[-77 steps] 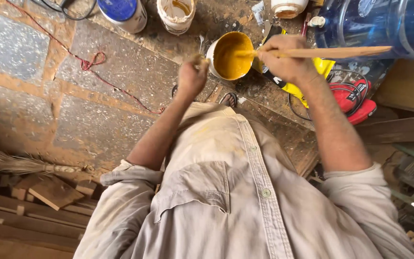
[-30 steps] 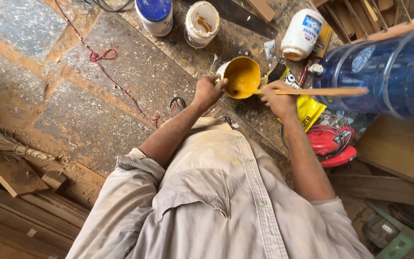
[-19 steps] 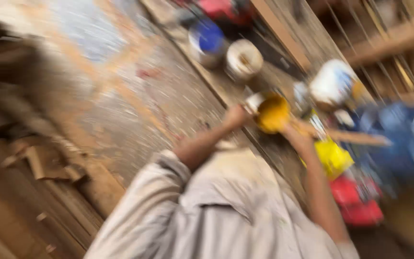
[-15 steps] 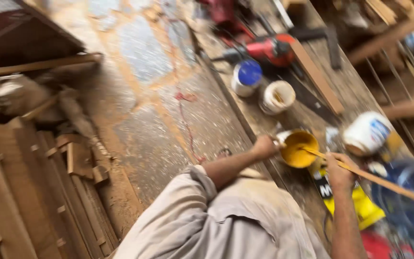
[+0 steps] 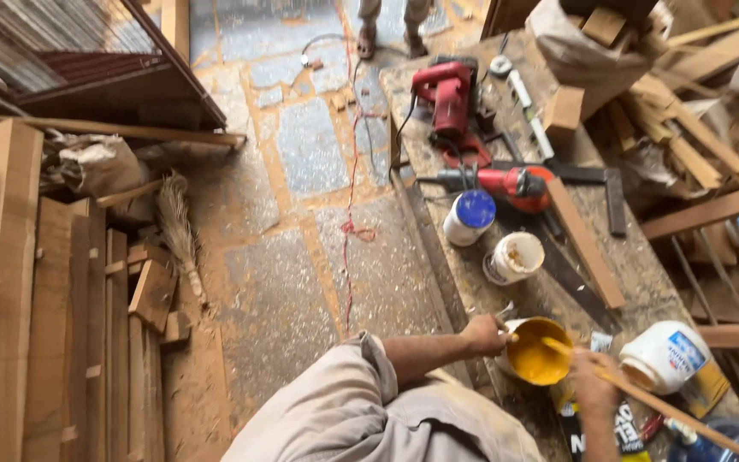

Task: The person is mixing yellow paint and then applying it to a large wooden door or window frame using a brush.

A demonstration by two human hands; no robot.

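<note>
Left hand [image 5: 482, 334] closed on the rim of the can [image 5: 537, 351], gripping its near-left edge; right hand [image 5: 594, 385] closed around a stick [image 5: 643, 395], hand just right of and below the can; stick is long, thin, pale wood, its tip dipped into the can, the rest running down-right toward the frame corner; can is small, round, open-topped, inside coated in thick yellow paint, outer wall pale with drips; it sits on the bench [image 5: 643, 282] near its front edge, between the two hands, left hand touching it, right hand just beside and not touching; sleeves pale beige, rolled at the left forearm; white jar [image 5: 665, 356] lies tilted just right of the can; white tub [image 5: 515, 257] with yellowish residue stands further up the bench; blue-lidded tub [image 5: 470, 216] beyond that; red power tool [image 5: 515, 184] beside it, a second red saw [image 5: 448, 94] further off; wooden plank [image 5: 583, 241] lies slantwise across the bench; red cord [image 5: 351, 171] trails over the dusty stone floor [image 5: 301, 257]; stacked boards [image 5: 36, 299] at left, broom [image 5: 180, 231] beside them; another person's feet [image 5: 391, 26] at top edge.
</note>
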